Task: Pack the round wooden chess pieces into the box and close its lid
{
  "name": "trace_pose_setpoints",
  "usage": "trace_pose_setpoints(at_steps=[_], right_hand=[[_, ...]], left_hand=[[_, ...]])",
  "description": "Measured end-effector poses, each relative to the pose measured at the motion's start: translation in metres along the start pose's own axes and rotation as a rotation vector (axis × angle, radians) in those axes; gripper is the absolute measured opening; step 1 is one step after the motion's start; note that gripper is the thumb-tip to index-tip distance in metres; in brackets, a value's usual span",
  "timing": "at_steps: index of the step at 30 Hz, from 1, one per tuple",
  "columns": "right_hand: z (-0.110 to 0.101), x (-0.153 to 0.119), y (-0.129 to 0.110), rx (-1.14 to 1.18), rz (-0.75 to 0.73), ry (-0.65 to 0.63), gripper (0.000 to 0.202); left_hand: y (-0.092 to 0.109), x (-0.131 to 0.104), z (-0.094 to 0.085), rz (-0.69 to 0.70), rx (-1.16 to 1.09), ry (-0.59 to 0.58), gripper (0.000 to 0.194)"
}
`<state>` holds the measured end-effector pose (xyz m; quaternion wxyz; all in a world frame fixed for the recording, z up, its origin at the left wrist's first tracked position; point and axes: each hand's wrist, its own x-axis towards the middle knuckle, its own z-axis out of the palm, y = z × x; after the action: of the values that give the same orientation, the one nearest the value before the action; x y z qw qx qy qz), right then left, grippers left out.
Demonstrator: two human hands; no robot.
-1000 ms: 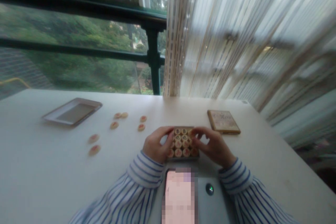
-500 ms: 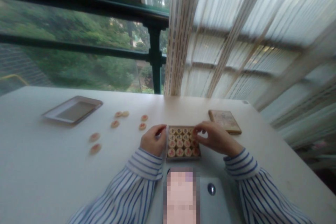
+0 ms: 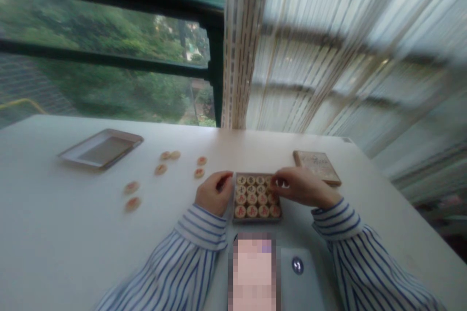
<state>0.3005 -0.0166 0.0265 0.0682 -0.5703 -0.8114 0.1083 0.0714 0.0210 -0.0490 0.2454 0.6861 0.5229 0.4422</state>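
A shallow box (image 3: 257,221) in the middle of the table holds rows of round wooden Chinese chess pieces (image 3: 252,211), black characters in the far rows and red ones in the near rows. At its left wall, my left hand (image 3: 214,193) is closed with thumb and fingertips on the edge. My right hand (image 3: 302,186) reaches over the right column from the right side. Its thumb and fingers pinch down on a chess piece, mostly hidden beneath them, near the far right corner.
Several loose chess pieces (image 3: 199,173) lie to the left. Farther left is an open tray-like lid (image 3: 104,148). A flat printed box (image 3: 318,166) rests behind my right hand. Close to me are a phone (image 3: 254,272) with a blurred screen and a pale flat object (image 3: 302,284).
The view has shifted slightly. My right hand's fingers sit a little lower over the right column; my left hand stays at the box's left wall.
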Motion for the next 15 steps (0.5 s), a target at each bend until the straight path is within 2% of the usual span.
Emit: trace_pose_setpoints(at_steps=[15], right_hand=[[0.0, 0.0029, -0.0006, 0.006, 0.034, -0.068, 0.024]], left_hand=[[-0.0024, -0.0003, 0.0031, -0.022, -0.049, 0.016, 0.026]])
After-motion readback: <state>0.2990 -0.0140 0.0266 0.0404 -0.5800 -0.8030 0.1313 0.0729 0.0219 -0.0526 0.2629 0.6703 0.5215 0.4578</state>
